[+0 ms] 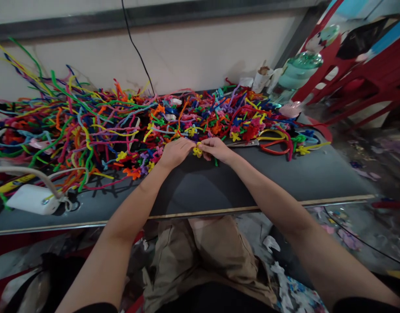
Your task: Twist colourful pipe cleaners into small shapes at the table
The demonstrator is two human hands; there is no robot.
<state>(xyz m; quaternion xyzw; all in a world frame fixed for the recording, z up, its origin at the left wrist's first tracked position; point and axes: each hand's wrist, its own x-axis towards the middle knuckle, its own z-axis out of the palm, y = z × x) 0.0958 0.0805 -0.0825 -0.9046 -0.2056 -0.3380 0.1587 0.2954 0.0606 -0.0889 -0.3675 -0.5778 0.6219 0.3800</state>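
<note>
A small yellow pipe cleaner flower is pinched between my two hands above the dark tabletop. My left hand grips it from the left with closed fingertips. From the right, my right hand holds it between thumb and fingers. Just behind the hands lies a dense heap of coloured pipe cleaners, some loose and long, others bent into small flower shapes. Scissors with red and yellow handles rest to the right of my right hand, their blades pointing toward it.
A white power adapter with a cable sits at the table's left front. At the back right stand a paper cup and a green-lidded clear bottle. Red plastic chairs are beyond the right end. Scraps litter the floor.
</note>
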